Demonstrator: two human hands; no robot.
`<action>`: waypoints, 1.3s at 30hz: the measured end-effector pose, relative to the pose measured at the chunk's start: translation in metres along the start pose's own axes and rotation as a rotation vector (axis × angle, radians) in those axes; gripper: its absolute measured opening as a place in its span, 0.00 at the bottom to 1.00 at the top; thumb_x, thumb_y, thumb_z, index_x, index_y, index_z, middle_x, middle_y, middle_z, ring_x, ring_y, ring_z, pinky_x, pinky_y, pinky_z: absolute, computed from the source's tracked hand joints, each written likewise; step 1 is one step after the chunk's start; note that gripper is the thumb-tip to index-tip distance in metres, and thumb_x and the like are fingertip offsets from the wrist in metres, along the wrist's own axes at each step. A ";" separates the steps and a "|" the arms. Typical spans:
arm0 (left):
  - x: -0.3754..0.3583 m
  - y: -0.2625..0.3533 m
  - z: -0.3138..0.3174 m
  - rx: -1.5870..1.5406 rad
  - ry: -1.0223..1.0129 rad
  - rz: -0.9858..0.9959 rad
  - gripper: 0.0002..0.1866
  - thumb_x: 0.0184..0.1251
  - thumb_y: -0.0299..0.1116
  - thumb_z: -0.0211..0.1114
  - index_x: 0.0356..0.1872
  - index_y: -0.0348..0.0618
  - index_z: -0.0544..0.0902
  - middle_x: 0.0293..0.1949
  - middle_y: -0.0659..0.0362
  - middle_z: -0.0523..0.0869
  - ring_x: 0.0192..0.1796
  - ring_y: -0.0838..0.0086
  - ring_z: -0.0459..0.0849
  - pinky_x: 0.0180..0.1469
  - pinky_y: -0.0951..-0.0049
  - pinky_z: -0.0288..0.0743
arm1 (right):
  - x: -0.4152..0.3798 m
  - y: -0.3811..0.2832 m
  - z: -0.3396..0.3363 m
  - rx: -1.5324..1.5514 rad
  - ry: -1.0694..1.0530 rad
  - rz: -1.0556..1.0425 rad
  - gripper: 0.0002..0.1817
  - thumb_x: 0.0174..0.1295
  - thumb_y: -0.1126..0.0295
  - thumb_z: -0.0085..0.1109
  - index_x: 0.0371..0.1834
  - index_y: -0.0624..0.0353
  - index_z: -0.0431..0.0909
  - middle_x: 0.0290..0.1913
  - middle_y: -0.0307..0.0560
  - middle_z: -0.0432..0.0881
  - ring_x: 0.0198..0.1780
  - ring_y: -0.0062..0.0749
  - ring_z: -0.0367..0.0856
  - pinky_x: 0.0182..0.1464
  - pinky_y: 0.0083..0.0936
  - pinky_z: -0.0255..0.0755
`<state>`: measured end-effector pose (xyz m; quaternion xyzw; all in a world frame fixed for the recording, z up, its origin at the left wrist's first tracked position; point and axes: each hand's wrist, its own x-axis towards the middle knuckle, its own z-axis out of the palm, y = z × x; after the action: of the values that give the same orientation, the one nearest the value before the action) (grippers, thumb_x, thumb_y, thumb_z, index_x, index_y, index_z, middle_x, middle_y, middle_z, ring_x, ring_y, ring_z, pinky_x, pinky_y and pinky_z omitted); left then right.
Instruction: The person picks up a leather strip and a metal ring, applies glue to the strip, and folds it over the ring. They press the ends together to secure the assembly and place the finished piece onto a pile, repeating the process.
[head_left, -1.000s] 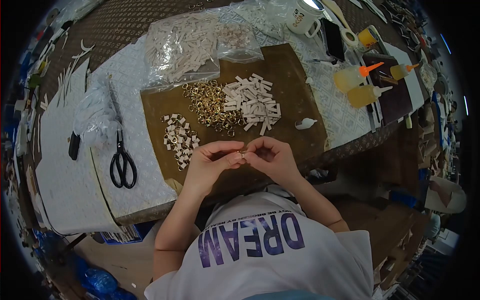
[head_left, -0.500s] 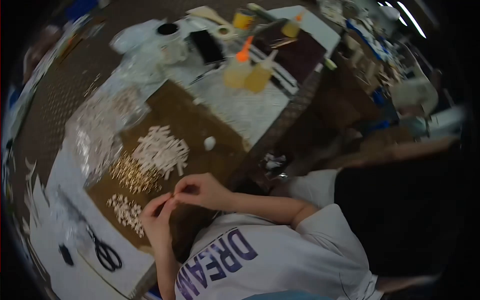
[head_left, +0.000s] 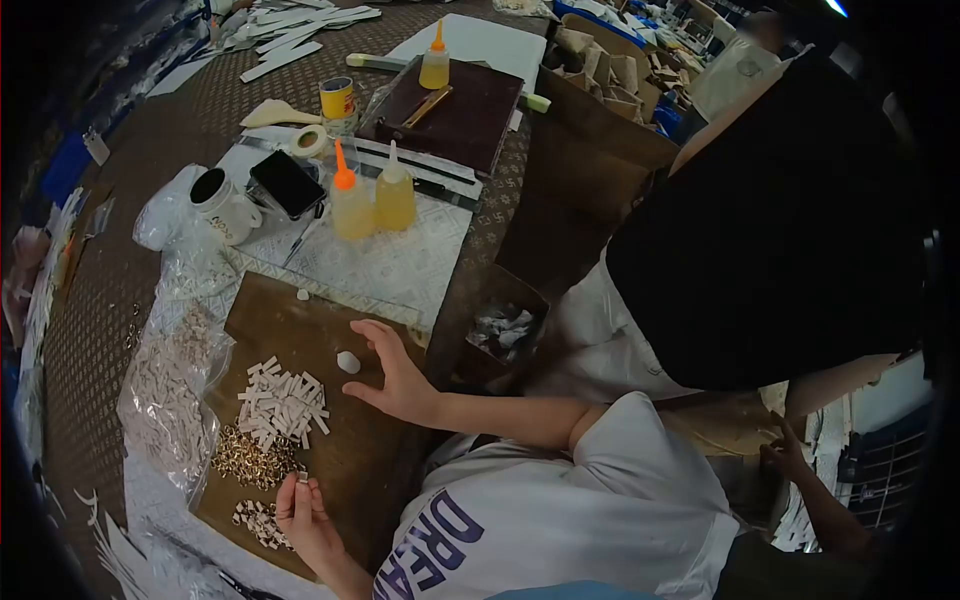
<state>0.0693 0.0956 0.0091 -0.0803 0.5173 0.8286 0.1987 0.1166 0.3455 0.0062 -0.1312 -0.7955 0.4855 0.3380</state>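
Pinched between the fingertips of my left hand [head_left: 312, 520] is a small pale piece [head_left: 303, 478], too small to make out fully. That hand is at the lower edge of a pile of gold-coloured metal bits [head_left: 255, 458] and beside a heap of small white-and-gold pieces [head_left: 262, 524]. My right hand [head_left: 398, 382] has its thumb and fingers spread, holding nothing, close to a white rounded lump [head_left: 348, 362]. Short white strips [head_left: 282, 402] lie heaped to the left of it. All these piles rest on a brown board [head_left: 345, 480].
A clear bag of pale pieces [head_left: 175, 400] lies left of the board. Beyond are a white mug [head_left: 232, 215], a black device [head_left: 288, 184], an orange-tipped bottle [head_left: 352, 210] and a yellow can [head_left: 338, 98]. A person in black [head_left: 770, 240] is close on the right.
My right hand has come away from my left and opened towards the white lump. My left hand stays near the piles with the small piece. The camera view has shifted and turned.
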 end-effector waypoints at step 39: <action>-0.005 -0.002 -0.001 0.004 0.012 -0.070 0.15 0.63 0.23 0.63 0.51 0.33 0.77 0.41 0.55 0.83 0.38 0.76 0.83 0.41 0.85 0.81 | -0.007 -0.014 0.014 0.484 -0.308 0.106 0.20 0.64 0.70 0.58 0.57 0.64 0.69 0.49 0.44 0.70 0.51 0.26 0.71 0.51 0.20 0.68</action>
<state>0.0746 0.0938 0.0086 -0.1030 0.5169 0.8196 0.2245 0.1142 0.3254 0.0117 -0.0127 -0.6905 0.6925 0.2088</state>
